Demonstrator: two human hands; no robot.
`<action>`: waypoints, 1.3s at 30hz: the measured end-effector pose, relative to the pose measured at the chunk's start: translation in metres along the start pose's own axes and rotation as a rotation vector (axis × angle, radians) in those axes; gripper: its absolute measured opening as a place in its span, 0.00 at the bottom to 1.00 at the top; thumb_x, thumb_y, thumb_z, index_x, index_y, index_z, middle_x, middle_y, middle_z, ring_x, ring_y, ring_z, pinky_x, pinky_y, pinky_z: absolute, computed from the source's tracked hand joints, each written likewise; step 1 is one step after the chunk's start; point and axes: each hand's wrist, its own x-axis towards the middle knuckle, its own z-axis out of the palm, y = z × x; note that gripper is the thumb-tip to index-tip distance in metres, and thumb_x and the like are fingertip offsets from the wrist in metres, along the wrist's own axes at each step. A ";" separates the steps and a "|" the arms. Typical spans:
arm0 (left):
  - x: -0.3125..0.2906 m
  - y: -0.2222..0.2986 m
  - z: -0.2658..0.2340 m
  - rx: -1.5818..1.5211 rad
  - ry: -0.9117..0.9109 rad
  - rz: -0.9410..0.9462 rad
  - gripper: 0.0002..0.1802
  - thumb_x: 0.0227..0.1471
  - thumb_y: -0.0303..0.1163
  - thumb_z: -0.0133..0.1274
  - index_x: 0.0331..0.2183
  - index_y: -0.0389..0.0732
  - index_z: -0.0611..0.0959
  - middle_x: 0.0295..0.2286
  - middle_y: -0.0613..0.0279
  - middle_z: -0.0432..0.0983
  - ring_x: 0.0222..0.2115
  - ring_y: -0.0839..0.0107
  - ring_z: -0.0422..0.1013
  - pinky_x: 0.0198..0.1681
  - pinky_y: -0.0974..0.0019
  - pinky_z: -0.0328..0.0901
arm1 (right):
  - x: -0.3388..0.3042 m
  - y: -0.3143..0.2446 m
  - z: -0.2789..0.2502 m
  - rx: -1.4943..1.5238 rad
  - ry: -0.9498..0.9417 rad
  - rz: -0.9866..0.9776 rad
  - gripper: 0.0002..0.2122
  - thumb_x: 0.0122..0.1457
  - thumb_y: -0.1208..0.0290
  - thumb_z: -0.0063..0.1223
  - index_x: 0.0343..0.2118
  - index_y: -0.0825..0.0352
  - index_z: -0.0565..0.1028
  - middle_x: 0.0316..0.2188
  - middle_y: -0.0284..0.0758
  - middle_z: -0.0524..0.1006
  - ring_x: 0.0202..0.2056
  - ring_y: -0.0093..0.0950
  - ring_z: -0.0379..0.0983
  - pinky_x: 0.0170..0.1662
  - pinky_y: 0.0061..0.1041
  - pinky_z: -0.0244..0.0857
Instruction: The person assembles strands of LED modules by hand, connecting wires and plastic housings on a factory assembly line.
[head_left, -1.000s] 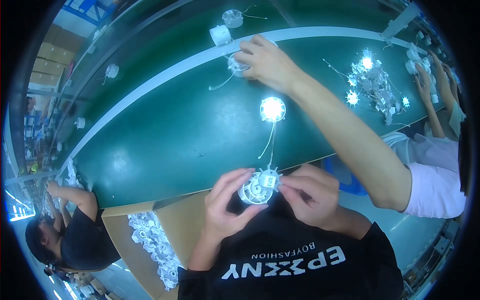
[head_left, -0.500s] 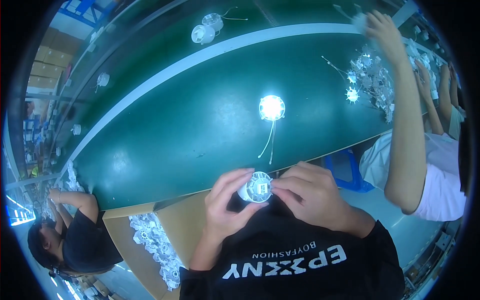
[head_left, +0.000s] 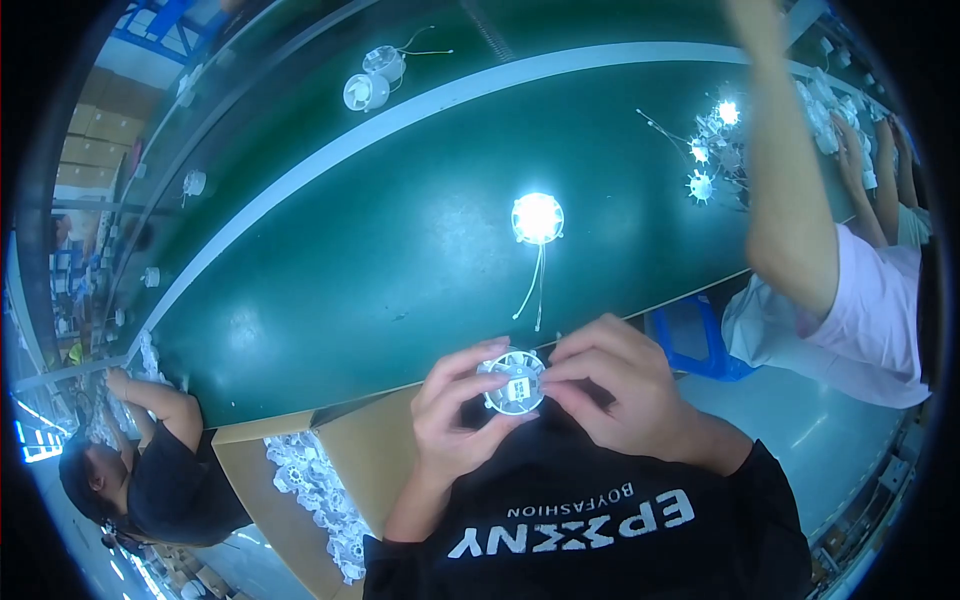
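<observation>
Low in front of my chest, my left hand (head_left: pixel 452 415) holds a round white lamp housing (head_left: pixel 516 391) by its left side, thumb below and fingers above. Ribs run round its face, which is turned up, and a small pale label is on its middle. My right hand (head_left: pixel 615 385) pinches at the housing's right rim with thumb and forefinger; whether a small piece is between the fingertips is hidden. Farther off on the green table (head_left: pixel 330 300), a round lamp piece (head_left: pixel 538 217) glares bright white, with two thin wires trailing toward me.
An open cardboard box (head_left: pixel 375 450) with many clear plastic parts (head_left: pixel 315 500) stands at my left. A heap of finned parts (head_left: pixel 720 150) lies right. A co-worker's arm (head_left: pixel 790 180) reaches over it. White lamp housings (head_left: pixel 366 92) ride the belt beyond the pale rail (head_left: pixel 450 90).
The housing in my hands has tilted so its ribbed face shows more fully. Housings on the far belt have moved left. The co-worker's arm at right has shifted farther up and left.
</observation>
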 end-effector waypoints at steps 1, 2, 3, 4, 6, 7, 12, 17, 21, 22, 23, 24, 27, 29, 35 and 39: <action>0.000 -0.001 0.002 -0.015 0.007 -0.005 0.25 0.37 0.19 0.73 0.41 0.37 0.83 0.49 0.47 0.76 0.48 0.49 0.77 0.50 0.54 0.75 | 0.002 -0.001 -0.004 0.016 -0.009 0.029 0.10 0.47 0.84 0.68 0.34 0.68 0.80 0.37 0.36 0.79 0.34 0.28 0.73 0.37 0.23 0.68; 0.000 -0.002 0.003 -0.029 0.014 -0.009 0.25 0.37 0.19 0.73 0.41 0.37 0.82 0.49 0.47 0.76 0.49 0.48 0.77 0.50 0.54 0.75 | 0.003 0.000 -0.005 0.072 0.013 0.067 0.12 0.48 0.83 0.68 0.36 0.67 0.80 0.40 0.36 0.78 0.37 0.29 0.72 0.40 0.24 0.67; 0.001 -0.001 0.005 -0.030 0.011 -0.011 0.25 0.37 0.19 0.73 0.41 0.37 0.82 0.49 0.47 0.76 0.49 0.48 0.77 0.50 0.54 0.75 | 0.006 0.002 -0.007 0.120 0.021 0.092 0.12 0.48 0.83 0.68 0.36 0.67 0.79 0.39 0.36 0.78 0.34 0.27 0.72 0.37 0.22 0.66; 0.002 -0.001 0.007 -0.039 0.012 -0.015 0.26 0.37 0.18 0.73 0.41 0.36 0.82 0.49 0.46 0.76 0.49 0.48 0.76 0.50 0.54 0.75 | 0.004 0.003 -0.011 0.230 -0.050 0.221 0.10 0.49 0.84 0.67 0.35 0.68 0.79 0.37 0.35 0.79 0.29 0.24 0.71 0.32 0.20 0.65; 0.004 -0.001 0.011 -0.055 0.014 -0.024 0.27 0.36 0.18 0.72 0.42 0.36 0.81 0.49 0.46 0.75 0.49 0.48 0.76 0.50 0.53 0.75 | 0.004 0.009 -0.013 0.249 -0.062 0.194 0.06 0.53 0.83 0.64 0.32 0.67 0.79 0.30 0.32 0.78 0.23 0.24 0.67 0.25 0.20 0.60; 0.005 -0.001 0.013 -0.063 0.016 -0.028 0.28 0.36 0.17 0.72 0.42 0.35 0.80 0.50 0.45 0.75 0.50 0.47 0.76 0.50 0.53 0.75 | 0.003 0.009 -0.016 0.227 -0.082 0.208 0.07 0.52 0.83 0.64 0.32 0.67 0.79 0.28 0.31 0.78 0.23 0.24 0.67 0.27 0.20 0.61; 0.002 -0.011 0.030 -0.195 0.068 -0.075 0.30 0.36 0.17 0.72 0.44 0.35 0.79 0.50 0.44 0.75 0.51 0.47 0.75 0.51 0.52 0.75 | 0.001 0.036 -0.017 0.019 0.012 -0.110 0.07 0.48 0.86 0.64 0.30 0.69 0.79 0.29 0.35 0.80 0.24 0.27 0.70 0.29 0.22 0.64; 0.000 -0.014 0.041 -0.358 0.121 -0.236 0.29 0.37 0.15 0.71 0.44 0.34 0.78 0.51 0.43 0.73 0.52 0.47 0.74 0.52 0.50 0.74 | -0.012 0.046 -0.012 -0.280 0.098 -0.298 0.06 0.48 0.85 0.63 0.29 0.69 0.79 0.31 0.37 0.80 0.25 0.30 0.71 0.31 0.24 0.65; -0.001 -0.023 0.051 -0.345 0.116 -0.230 0.29 0.37 0.15 0.71 0.44 0.33 0.78 0.52 0.42 0.72 0.52 0.47 0.74 0.53 0.51 0.74 | -0.006 0.051 -0.035 -0.100 -0.029 -0.121 0.08 0.50 0.85 0.62 0.33 0.70 0.79 0.34 0.38 0.81 0.27 0.29 0.73 0.35 0.23 0.68; 0.000 -0.025 0.053 -0.338 0.114 -0.230 0.29 0.38 0.14 0.70 0.44 0.33 0.78 0.53 0.42 0.72 0.52 0.47 0.74 0.53 0.51 0.74 | -0.005 0.052 -0.040 -0.038 -0.071 -0.061 0.08 0.51 0.85 0.62 0.34 0.71 0.79 0.35 0.38 0.81 0.28 0.28 0.74 0.36 0.23 0.69; 0.003 -0.027 0.055 -0.338 0.112 -0.225 0.29 0.38 0.14 0.70 0.44 0.33 0.78 0.53 0.42 0.72 0.52 0.47 0.74 0.53 0.51 0.74 | -0.003 0.052 -0.042 -0.040 -0.068 -0.064 0.08 0.51 0.85 0.62 0.34 0.71 0.79 0.35 0.38 0.81 0.28 0.28 0.74 0.36 0.23 0.69; 0.006 -0.028 0.056 -0.280 0.076 -0.154 0.29 0.38 0.14 0.70 0.45 0.33 0.78 0.53 0.42 0.71 0.52 0.48 0.74 0.53 0.51 0.73 | -0.002 0.052 -0.043 0.118 -0.097 0.074 0.09 0.51 0.85 0.62 0.36 0.71 0.79 0.36 0.38 0.81 0.29 0.28 0.75 0.38 0.23 0.70; 0.015 -0.032 0.059 -0.095 -0.026 0.066 0.28 0.41 0.14 0.68 0.47 0.32 0.78 0.55 0.42 0.70 0.52 0.49 0.73 0.55 0.52 0.72 | 0.001 0.051 -0.043 0.596 -0.190 0.476 0.13 0.53 0.85 0.62 0.42 0.71 0.79 0.39 0.38 0.81 0.33 0.27 0.77 0.43 0.23 0.71; 0.012 -0.026 0.061 -0.163 -0.045 0.006 0.27 0.42 0.14 0.67 0.47 0.32 0.78 0.55 0.42 0.69 0.52 0.50 0.73 0.56 0.53 0.72 | -0.010 0.054 -0.043 0.689 -0.175 0.507 0.13 0.54 0.84 0.62 0.43 0.71 0.79 0.39 0.39 0.81 0.34 0.27 0.77 0.43 0.24 0.72; 0.021 -0.029 0.069 -0.454 -0.083 -0.329 0.24 0.49 0.13 0.61 0.50 0.30 0.78 0.58 0.41 0.68 0.54 0.52 0.71 0.59 0.55 0.69 | -0.023 0.092 -0.048 0.783 -0.208 0.488 0.18 0.55 0.83 0.62 0.50 0.72 0.76 0.41 0.40 0.81 0.39 0.28 0.79 0.46 0.25 0.72; 0.030 -0.033 0.079 -0.550 -0.115 -0.495 0.23 0.52 0.12 0.57 0.52 0.28 0.77 0.59 0.41 0.67 0.55 0.54 0.70 0.60 0.56 0.68 | -0.028 0.099 -0.059 0.525 -0.205 0.340 0.22 0.52 0.85 0.61 0.52 0.72 0.75 0.42 0.41 0.81 0.39 0.29 0.79 0.47 0.25 0.72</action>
